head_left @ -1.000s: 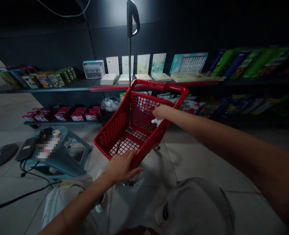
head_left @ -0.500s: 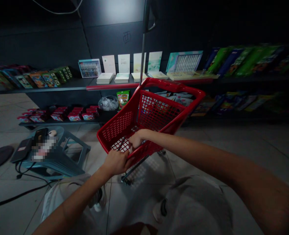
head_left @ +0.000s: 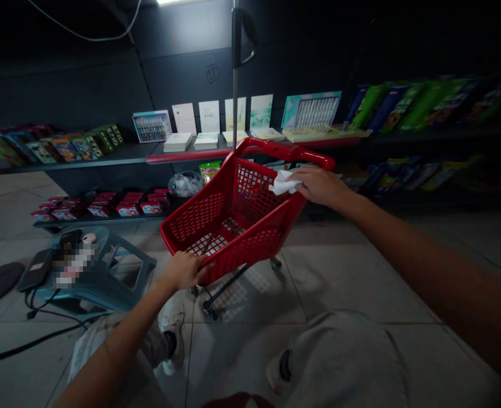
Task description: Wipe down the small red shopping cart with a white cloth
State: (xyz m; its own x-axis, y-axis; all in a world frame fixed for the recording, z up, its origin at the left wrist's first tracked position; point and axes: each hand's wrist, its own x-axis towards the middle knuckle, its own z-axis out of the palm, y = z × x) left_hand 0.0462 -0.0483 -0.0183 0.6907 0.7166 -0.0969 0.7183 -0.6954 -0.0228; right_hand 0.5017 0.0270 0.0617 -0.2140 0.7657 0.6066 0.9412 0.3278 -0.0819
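A red plastic shopping cart [head_left: 250,249] with latticed walls stands in front of me on the tiled floor. My left hand [head_left: 185,270] is closed over the rim at its near left corner. At the upper right side of the basket, my right hand [head_left: 318,186] grips a crumpled white cloth or tissue [head_left: 283,182]; whether it is cloth or paper I cannot tell. That hand is at the side rim, just below the cart's red handle [head_left: 284,150]. A thin metal pole [head_left: 236,79] rises behind or at the cart.
Dark shelves behind the cart hold notebooks [head_left: 210,140], boxed pen sets [head_left: 152,126], green and blue snack bags [head_left: 429,105] and red boxes [head_left: 129,205]. A blue-grey stool [head_left: 131,266] with a phone and cables is at left. My shoes [head_left: 174,334] are close to the cart's wheels.
My right hand has come out of the basket's low end and moved up and right to the rim near the handle, the white wipe now visible. My left hand stays on the rim.
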